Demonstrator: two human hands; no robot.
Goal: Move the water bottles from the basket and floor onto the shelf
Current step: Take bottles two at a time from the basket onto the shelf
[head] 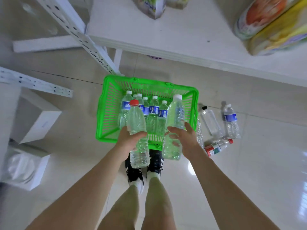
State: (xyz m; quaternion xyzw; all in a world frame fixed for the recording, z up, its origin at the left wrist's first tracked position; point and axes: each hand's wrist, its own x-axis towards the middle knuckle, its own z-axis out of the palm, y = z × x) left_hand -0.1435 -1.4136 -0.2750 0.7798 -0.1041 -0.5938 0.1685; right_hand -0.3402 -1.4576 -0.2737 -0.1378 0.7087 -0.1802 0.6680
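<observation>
head view, stock count at one moment. item 1: left hand (128, 141), fingers curled round the middle of a red-capped bottle (136, 120), held upright over the near rim of the basket. item 2: right hand (185, 140), fingers wrapped likewise round a white-capped bottle (177, 113), cap tilted slightly left. both bottles are clear of the basket, above the person's black shoes (156, 160). item 3: green basket (106, 103) on the floor (257, 155), just in front of the shoes, holding about six blue-labelled bottles (153, 113) standing close together. item 4: loose stock on the floor right of the basket: a black-capped bottle (210, 122), a blue-label bottle (230, 120), a toppled bottle (217, 146) with a red end, and a clear one (199, 133) just beside the basket wall, partly hidden. item 5: white shelf (166, 34) beyond the basket, carrying cartons (152, 7) and wrapped packs (272, 25); no water bottles seen on the visible part. status, as judged: early; two in hand awaiting shelving, the basket group and the floor group all outstanding.
</observation>
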